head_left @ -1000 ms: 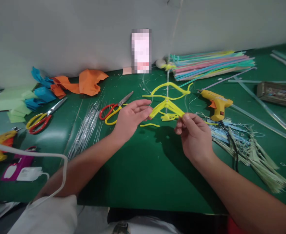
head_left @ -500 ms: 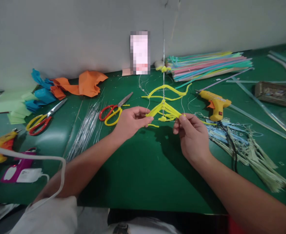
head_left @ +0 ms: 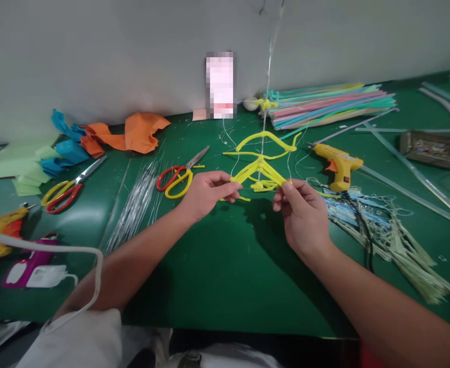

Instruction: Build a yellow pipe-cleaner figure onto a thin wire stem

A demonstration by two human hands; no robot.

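Observation:
Between my hands is a yellow pipe-cleaner figure (head_left: 261, 166), bent into an inverted V around an upright wire. My left hand (head_left: 215, 193) pinches the end of its left arm. The end of the right arm is held between the thumb and fingers of my right hand (head_left: 305, 212). Behind it, a curved yellow pipe cleaner (head_left: 265, 136) and a straighter strand lie on the green table. Higher on the thin wire (head_left: 269, 69) sits a small yellow knot (head_left: 266, 104). Thin threads run down to both arm ends.
Red-and-yellow scissors (head_left: 179, 179) lie left of my hands, beside a bundle of wires (head_left: 135, 204). A yellow glue gun (head_left: 338, 162) and tassels (head_left: 386, 220) are to the right. Coloured pipe cleaners (head_left: 332, 105) lie at the back, near a phone (head_left: 220, 84) against the wall.
The upright wire's top has tilted to the right, carrying the upper yellow knot with it. Both hands keep their pinch on the figure, almost in the same place.

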